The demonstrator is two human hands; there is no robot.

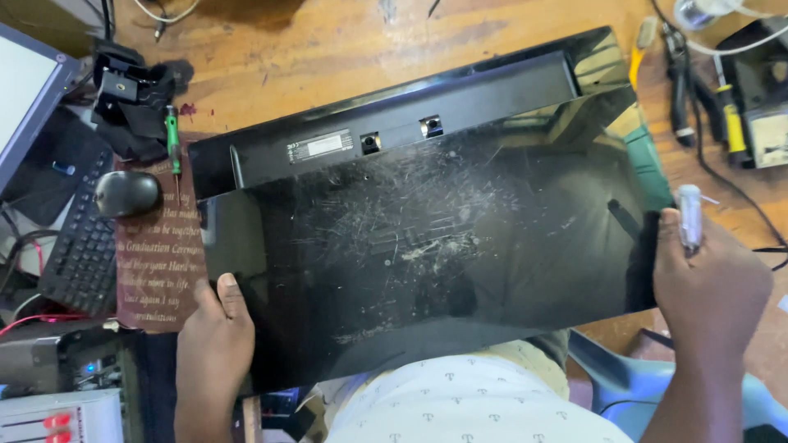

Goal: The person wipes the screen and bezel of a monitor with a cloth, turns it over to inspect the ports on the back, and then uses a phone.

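Observation:
A large black monitor back cover, glossy and scratched, lies across the wooden bench with two ports and a label strip near its far edge. My left hand grips its near left corner, thumb on top. My right hand holds the right edge and also carries a tool with a clear handle between its fingers.
A black mouse rests on a brown printed pad; a keyboard lies left of it. A green screwdriver, a black bracket, pliers and a yellow-handled tool lie around. A blue chair stands below.

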